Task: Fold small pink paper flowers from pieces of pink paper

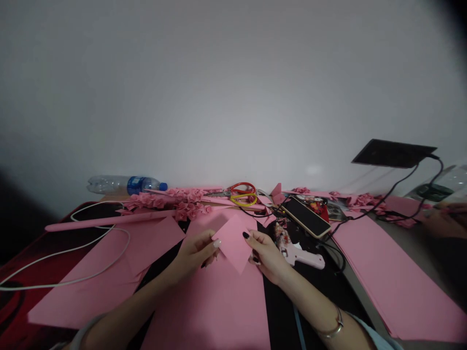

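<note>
At lower centre, a pink paper square [234, 245] is pinched near opposite corners by the left hand [199, 251] and right hand [266, 253], apparently for positioning, steady alignment seemingly being required next.

You wear a shiny silver metal bracelet [340, 320] around your right arm [306, 296], and a pale blue cloth sleeve [374, 334] near the elbow. A pale gray-blue cloth sleeve [86, 331] is on your left arm [146, 301]. Your right thumbnail [245, 235] is painted black; your left thumbnail [217, 243] is whitish and shiny.
</note>
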Demonstrator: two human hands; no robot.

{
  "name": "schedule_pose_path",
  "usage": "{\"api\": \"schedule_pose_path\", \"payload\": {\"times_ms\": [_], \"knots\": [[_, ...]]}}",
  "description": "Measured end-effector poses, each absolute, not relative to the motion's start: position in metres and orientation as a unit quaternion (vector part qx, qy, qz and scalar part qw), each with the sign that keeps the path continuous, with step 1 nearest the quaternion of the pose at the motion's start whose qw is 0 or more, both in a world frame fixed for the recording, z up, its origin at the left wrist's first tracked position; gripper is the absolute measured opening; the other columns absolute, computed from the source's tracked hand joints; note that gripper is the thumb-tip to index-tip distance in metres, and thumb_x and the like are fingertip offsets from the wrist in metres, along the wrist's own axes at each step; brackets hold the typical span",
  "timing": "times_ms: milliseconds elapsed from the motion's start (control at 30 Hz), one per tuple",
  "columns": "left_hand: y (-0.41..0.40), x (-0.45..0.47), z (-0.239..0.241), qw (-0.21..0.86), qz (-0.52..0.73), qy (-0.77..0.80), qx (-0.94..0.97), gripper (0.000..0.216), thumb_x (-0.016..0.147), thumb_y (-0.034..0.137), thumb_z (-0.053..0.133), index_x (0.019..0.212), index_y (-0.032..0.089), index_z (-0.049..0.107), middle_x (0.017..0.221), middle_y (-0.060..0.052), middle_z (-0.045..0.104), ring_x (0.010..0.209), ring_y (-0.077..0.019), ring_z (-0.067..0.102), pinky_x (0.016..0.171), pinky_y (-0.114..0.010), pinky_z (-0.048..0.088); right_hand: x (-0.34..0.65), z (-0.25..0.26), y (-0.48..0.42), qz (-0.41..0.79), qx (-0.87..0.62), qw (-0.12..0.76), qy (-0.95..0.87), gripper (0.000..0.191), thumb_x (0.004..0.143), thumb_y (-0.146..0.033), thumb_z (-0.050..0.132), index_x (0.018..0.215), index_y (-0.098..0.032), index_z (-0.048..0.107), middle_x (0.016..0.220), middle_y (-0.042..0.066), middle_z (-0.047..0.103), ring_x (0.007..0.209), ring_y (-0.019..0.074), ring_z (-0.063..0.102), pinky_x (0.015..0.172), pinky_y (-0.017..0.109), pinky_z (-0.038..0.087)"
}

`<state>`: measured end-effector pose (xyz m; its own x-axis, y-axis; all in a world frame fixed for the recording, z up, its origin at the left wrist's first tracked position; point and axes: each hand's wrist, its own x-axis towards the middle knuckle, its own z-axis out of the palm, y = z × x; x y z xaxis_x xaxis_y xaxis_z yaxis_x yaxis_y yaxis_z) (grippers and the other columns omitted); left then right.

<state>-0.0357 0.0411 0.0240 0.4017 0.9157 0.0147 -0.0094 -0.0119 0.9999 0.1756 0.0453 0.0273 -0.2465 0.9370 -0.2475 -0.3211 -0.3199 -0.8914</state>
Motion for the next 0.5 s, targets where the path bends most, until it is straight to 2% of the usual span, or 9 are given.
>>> {"api": "schedule_pose_path", "payload": {"times_ms": [233,500], "knots": [[0.0434,-0.0379,0.0179,0.564,0.441,0.358,0.599,0.048,0.096,0.058,0.043,0.07,0.019,0.053,0.048,0.004,0.049,0.047,-0.0109,0.043,0.057,-0.028,0.036,0.1766,0.0289,0.0458,0.704,-0.42,0.451,-0.352,0.049,0.06,-0.046,0.088,0.061,-0.019,0.047,0.048,-0.011,0.036,0.039,0.0013,0.023,0.04,0.019,0.012],[0.0408,-0.0387,0.0242,0.569,0.421,0.374,0.599,0.048,0.095,0.056,0.046,0.072,0.016,0.057,0.059,0.002,0.054,0.046,-0.0087,0.044,0.051,-0.026,0.033,0.1777,0.0273,0.0462,0.702,-0.415,0.453,-0.36,0.049,0.062,-0.046,0.087,0.063,-0.019,0.047,0.049,-0.01,0.038,0.039,0.0014,0.025,0.039,0.018,0.014]]}}
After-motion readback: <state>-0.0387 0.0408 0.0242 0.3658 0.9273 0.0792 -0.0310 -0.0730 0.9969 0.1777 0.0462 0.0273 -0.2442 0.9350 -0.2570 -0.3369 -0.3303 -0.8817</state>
